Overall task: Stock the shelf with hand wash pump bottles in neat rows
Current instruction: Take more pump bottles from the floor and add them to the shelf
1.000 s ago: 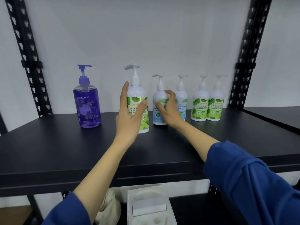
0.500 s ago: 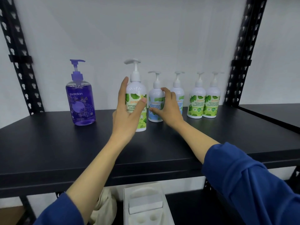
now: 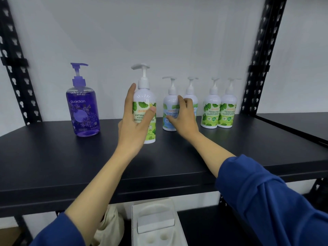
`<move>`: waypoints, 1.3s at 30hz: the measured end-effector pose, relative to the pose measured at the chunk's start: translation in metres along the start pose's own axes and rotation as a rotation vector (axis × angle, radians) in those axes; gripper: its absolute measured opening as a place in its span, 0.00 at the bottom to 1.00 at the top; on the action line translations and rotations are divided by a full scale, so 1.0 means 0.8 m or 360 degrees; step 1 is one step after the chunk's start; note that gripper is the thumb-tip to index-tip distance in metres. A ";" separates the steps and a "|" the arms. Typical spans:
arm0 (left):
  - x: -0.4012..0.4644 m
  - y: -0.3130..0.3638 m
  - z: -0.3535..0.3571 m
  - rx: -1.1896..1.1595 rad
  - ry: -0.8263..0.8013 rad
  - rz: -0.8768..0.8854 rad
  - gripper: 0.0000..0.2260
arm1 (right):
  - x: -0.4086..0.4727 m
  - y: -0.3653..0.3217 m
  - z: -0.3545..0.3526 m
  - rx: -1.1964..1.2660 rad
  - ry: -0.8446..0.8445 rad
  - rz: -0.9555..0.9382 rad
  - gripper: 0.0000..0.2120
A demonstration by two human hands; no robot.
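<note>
White plastic pump bottle with a green leaf label [image 3: 145,110] stands upright on the black metal shelf [image 3: 53,157], spout pointing left, wrapped by the left hand [image 3: 132,125]. Right hand [image 3: 184,118] curls round the blue-labelled white pump bottle [image 3: 169,110] just beside, also upright.

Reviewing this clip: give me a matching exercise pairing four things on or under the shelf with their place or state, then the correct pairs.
Things:
1. purple hand wash bottle
2. green-label bottle nearest the camera
3. blue-label bottle
4. white moulded tray

Places or states:
A. below the shelf
B. gripped by the left hand
C. standing alone at the left, untouched
D. touched by the right hand

Pairs: 1-C, 2-B, 3-D, 4-A
</note>
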State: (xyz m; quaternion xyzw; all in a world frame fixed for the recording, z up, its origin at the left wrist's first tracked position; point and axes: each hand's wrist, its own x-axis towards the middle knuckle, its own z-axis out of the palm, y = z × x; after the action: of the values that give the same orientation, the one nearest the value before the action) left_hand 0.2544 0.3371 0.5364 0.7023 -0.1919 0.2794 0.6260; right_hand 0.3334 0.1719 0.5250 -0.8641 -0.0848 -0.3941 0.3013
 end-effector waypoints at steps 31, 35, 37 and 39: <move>-0.001 -0.001 0.002 0.0020 -0.0005 0.0011 0.28 | -0.001 -0.013 -0.016 -0.0012 -0.0071 0.0074 0.32; 0.000 0.002 0.008 -0.0123 0.0068 -0.0058 0.27 | -0.019 -0.009 -0.058 -0.0116 -0.0272 0.0051 0.20; 0.001 0.007 0.018 -0.0177 0.0088 -0.0086 0.26 | -0.036 0.008 -0.094 -0.0254 -0.0410 0.0063 0.14; 0.003 0.013 0.035 -0.0226 0.0070 -0.0100 0.26 | -0.056 0.032 -0.139 -0.0398 -0.0566 0.0168 0.12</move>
State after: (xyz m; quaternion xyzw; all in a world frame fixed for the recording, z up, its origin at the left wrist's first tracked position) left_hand 0.2540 0.3082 0.5441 0.6554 -0.1752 0.2608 0.6868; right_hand 0.2433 0.0900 0.5369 -0.9539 -0.0416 -0.2267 0.1923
